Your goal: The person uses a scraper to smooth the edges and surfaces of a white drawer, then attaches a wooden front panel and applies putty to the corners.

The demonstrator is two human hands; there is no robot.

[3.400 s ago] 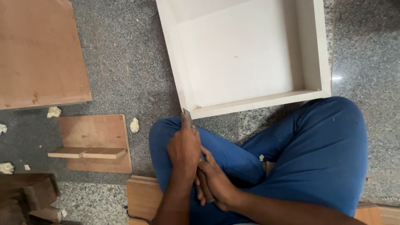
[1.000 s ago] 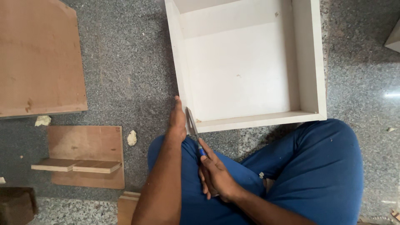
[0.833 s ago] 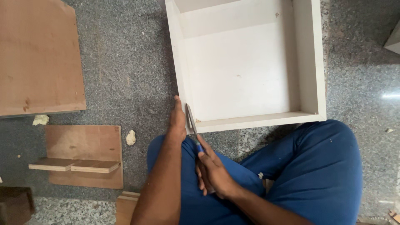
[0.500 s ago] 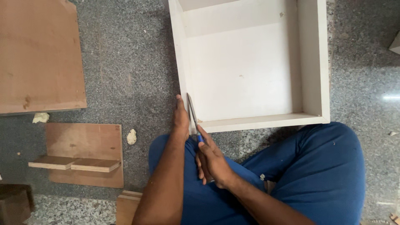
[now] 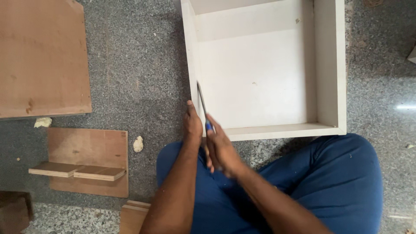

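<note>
The right hand [image 5: 223, 149] has its fingers closed around a blue-handled blade [image 5: 202, 104] laid along the left wall of the white drawer [image 5: 331, 69] on the floor [image 5: 138, 78], while the left hand [image 5: 193, 123], fingers curled, presses that wall's near corner.

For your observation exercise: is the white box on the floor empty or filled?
Empty: the white box lies open side up, its pale bottom bare except for tiny specks.

An open box [image 5: 329, 65] lies ahead of my knees; my hands meet at its near left corner; boards [image 5: 41, 56] lie left.
</note>
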